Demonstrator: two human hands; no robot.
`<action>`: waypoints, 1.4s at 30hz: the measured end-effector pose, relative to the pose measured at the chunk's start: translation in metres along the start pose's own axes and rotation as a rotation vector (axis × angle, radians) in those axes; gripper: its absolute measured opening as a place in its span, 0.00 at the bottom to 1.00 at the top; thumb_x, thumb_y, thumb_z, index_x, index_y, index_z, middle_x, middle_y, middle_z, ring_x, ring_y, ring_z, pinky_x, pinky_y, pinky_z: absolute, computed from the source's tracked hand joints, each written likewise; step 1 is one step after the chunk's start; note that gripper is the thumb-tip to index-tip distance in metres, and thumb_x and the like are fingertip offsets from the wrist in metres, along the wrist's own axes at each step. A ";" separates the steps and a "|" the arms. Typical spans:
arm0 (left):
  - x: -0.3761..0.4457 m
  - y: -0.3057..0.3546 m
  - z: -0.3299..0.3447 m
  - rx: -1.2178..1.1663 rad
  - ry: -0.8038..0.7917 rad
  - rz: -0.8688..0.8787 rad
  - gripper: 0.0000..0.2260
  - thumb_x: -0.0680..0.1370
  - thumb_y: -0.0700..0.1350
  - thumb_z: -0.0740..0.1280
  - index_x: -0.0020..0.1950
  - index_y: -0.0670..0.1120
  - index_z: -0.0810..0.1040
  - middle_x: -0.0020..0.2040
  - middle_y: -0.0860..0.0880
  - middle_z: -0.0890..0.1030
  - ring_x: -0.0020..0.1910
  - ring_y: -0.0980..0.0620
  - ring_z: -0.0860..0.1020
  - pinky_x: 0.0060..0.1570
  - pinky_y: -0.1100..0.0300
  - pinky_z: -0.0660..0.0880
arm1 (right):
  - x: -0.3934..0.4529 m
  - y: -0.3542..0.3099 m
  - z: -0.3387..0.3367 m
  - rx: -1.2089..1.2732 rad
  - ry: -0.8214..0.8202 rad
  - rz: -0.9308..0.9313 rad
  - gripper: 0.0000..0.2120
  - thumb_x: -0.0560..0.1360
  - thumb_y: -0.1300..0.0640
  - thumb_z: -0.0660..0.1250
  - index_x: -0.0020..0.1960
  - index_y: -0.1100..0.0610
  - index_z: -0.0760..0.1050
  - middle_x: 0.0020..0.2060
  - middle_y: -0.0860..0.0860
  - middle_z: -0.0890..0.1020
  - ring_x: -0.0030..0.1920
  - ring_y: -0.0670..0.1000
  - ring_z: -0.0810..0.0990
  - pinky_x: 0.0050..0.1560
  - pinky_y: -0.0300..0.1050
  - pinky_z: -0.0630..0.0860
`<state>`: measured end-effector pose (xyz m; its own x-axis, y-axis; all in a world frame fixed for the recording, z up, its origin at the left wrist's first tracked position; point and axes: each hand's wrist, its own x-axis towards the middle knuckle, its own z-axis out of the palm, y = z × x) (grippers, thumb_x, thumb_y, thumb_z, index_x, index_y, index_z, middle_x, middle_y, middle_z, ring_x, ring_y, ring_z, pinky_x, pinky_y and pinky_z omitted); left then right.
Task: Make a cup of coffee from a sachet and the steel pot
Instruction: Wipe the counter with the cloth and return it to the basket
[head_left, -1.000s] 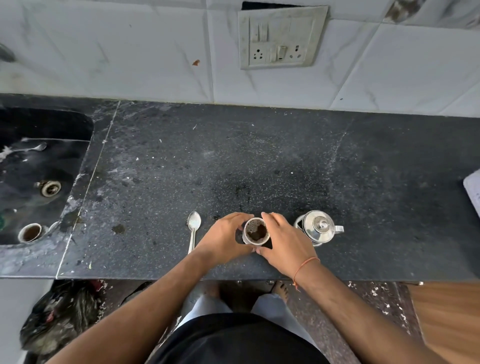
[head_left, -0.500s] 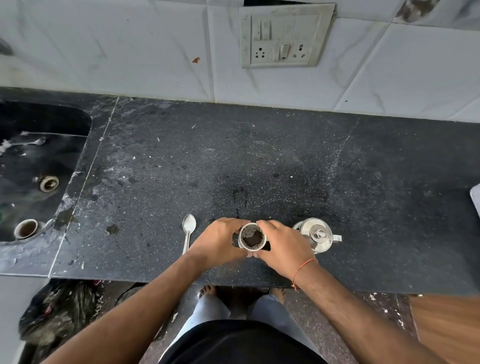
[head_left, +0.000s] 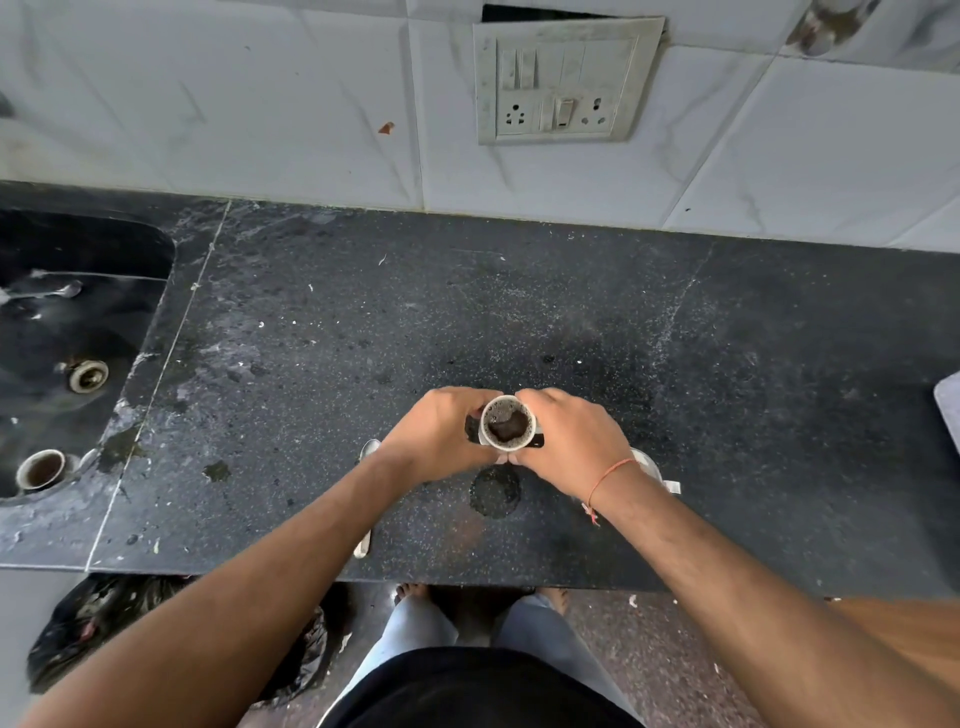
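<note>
Two hands on one cup (head_left: 507, 422): small, pale, dark frothy coffee inside, raised above the counter (head_left: 519, 322); a round wet ring (head_left: 495, 491) on the stone lies just nearer the person than the cup.
Left hand (head_left: 439, 436): to the left of the cup, fingers curled round its side, thumb on the near side; right hand (head_left: 574, 441): to the right of the cup, fingers curled round the opposite side; the two thumbs touch below the cup; an orange thread (head_left: 605, 480) circles the right wrist.
Steel pot (head_left: 652, 470): right of the cup and nearer the person, mostly hidden beneath the right wrist; only a rim edge and a short handle stub show.
Spoon (head_left: 366, 499): left of the cup and nearer the person, lying on the counter with its bowl toward the wall; its middle is hidden under the left forearm.
Sink (head_left: 78, 332): far left of the cup, dark basin with a steel drain (head_left: 88, 375); a second small cup (head_left: 41, 470) holding brown liquid stands at the basin's near edge.
Switch plate (head_left: 563, 78): on the tiled wall, beyond the cup and slightly right.
Black bag (head_left: 104, 623): on the floor, left of the cup and below the counter edge.
Bare feet and pale trouser legs show beneath the counter, directly nearer than the cup.
</note>
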<state>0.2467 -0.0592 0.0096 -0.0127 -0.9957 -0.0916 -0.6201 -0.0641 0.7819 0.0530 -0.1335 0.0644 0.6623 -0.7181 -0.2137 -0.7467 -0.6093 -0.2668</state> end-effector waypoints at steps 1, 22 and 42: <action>0.006 -0.001 -0.003 -0.008 -0.002 -0.011 0.22 0.69 0.50 0.84 0.62 0.57 0.85 0.50 0.61 0.87 0.50 0.62 0.83 0.47 0.65 0.78 | 0.007 0.001 -0.002 0.000 -0.005 -0.004 0.27 0.70 0.39 0.79 0.62 0.48 0.74 0.56 0.48 0.83 0.54 0.58 0.84 0.48 0.52 0.79; 0.063 -0.043 -0.012 -0.018 0.014 -0.082 0.27 0.68 0.54 0.87 0.65 0.57 0.85 0.54 0.62 0.87 0.53 0.67 0.83 0.51 0.71 0.76 | 0.084 0.014 0.003 0.003 -0.049 0.001 0.29 0.67 0.38 0.82 0.59 0.50 0.77 0.54 0.50 0.84 0.52 0.56 0.84 0.49 0.51 0.79; 0.026 0.037 0.008 0.074 0.146 0.145 0.49 0.70 0.60 0.84 0.85 0.50 0.66 0.73 0.55 0.74 0.53 0.55 0.78 0.56 0.65 0.77 | 0.000 0.051 -0.041 0.014 -0.037 -0.037 0.39 0.70 0.30 0.75 0.77 0.44 0.71 0.70 0.41 0.76 0.66 0.52 0.77 0.60 0.55 0.80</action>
<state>0.2167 -0.0872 0.0314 0.0049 -0.9936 0.1129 -0.6761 0.0798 0.7325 0.0123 -0.1785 0.0888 0.6917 -0.6820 -0.2377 -0.7207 -0.6304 -0.2884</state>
